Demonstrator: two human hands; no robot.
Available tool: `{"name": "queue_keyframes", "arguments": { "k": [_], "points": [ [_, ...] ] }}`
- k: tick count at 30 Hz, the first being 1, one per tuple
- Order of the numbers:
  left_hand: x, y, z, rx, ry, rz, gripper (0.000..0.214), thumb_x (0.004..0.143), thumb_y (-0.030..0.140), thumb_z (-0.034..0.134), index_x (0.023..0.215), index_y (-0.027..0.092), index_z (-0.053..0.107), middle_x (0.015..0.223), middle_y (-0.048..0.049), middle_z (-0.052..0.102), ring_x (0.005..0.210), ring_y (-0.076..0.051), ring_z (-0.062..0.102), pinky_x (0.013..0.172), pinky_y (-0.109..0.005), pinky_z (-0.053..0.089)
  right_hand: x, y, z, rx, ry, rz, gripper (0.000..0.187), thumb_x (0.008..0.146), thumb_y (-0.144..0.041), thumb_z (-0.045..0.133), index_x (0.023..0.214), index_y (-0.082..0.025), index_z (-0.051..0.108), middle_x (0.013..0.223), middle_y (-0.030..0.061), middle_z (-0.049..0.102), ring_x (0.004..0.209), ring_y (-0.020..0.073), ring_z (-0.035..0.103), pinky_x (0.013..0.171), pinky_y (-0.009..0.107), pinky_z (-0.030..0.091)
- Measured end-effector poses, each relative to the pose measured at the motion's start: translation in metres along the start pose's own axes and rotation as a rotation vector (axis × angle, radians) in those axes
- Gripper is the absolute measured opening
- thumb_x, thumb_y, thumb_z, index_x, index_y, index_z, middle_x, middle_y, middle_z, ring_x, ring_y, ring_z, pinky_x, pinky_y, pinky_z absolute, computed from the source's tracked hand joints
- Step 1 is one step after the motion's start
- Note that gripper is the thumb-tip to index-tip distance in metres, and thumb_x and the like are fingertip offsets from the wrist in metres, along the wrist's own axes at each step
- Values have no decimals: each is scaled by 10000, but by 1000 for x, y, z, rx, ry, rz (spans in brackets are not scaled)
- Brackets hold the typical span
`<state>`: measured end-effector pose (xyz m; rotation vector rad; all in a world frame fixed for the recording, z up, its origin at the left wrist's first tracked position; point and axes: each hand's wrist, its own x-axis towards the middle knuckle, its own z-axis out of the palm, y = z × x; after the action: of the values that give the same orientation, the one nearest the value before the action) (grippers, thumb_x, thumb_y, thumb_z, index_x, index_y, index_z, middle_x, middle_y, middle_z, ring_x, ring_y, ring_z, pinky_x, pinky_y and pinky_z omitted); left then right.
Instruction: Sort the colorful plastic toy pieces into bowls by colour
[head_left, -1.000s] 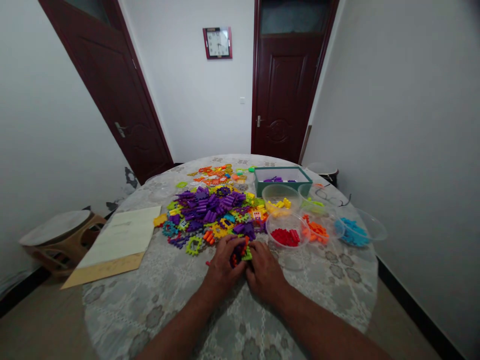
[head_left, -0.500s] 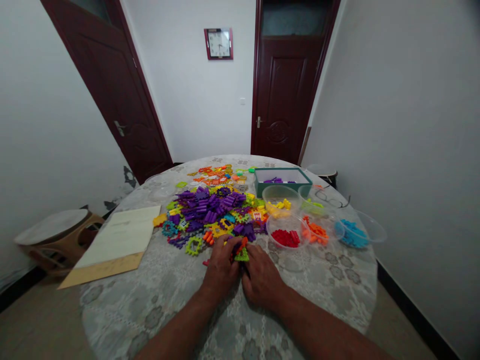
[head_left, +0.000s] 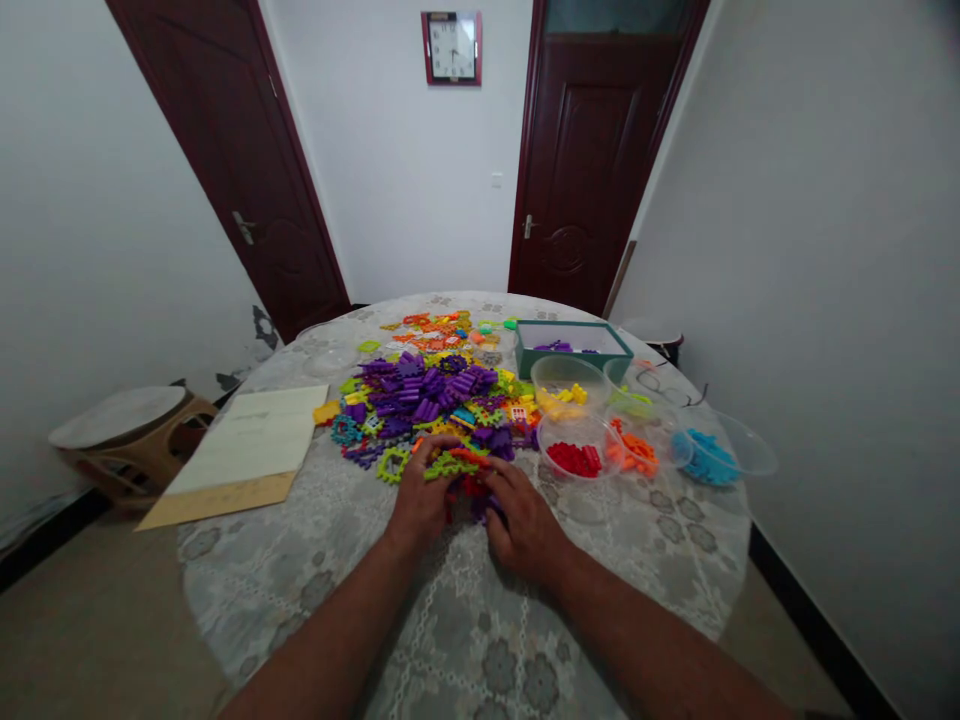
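Between my two hands is a small build of plastic building pieces [head_left: 454,463], green and orange on top with red and purple below. My left hand [head_left: 426,496] is closed on its left side, fingers curled over the green part. On the right side, my right hand [head_left: 525,520] grips the same build with its thumb low near the purple part. Fingers hide much of the build. Just beyond my hands lies a heap of toothed plastic pieces [head_left: 427,390], mostly purple, with green, yellow and blue ones around it.
Clear bowls hold red pieces [head_left: 574,460], orange pieces [head_left: 636,452], yellow pieces [head_left: 564,396] and blue pieces [head_left: 709,460]. Behind them stands a green-edged box [head_left: 574,365] with purple pieces. An open notebook [head_left: 244,440] lies at left. Eyeglasses [head_left: 694,395] rest at right.
My hands have moved apart a little, showing more of the build's green and orange top and its red and purple underside. The whole view has tilted slightly downward.
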<state>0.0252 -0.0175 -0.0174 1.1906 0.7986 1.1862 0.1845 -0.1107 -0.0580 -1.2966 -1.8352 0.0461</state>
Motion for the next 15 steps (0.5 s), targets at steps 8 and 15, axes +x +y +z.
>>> {"name": "queue_keyframes", "arguments": {
  "k": [8,15],
  "points": [
    [9,3,15,-480,13,-181,434,640,114,875,1002,213,656,899,7,739,778,-150,724,722,-256,590,4,0,-6,24,62,10,724,906,-57,511,1602,-238,427,1613,147,479,1518,287,450,1247,562,442],
    [26,4,16,-567,10,-206,453,661,49,810,1061,217,682,881,-1,734,742,-166,719,676,-276,599,4,7,-6,-11,211,126,619,978,-114,476,1584,-239,459,1467,144,616,1382,281,590,1177,546,509]
  ]
}}
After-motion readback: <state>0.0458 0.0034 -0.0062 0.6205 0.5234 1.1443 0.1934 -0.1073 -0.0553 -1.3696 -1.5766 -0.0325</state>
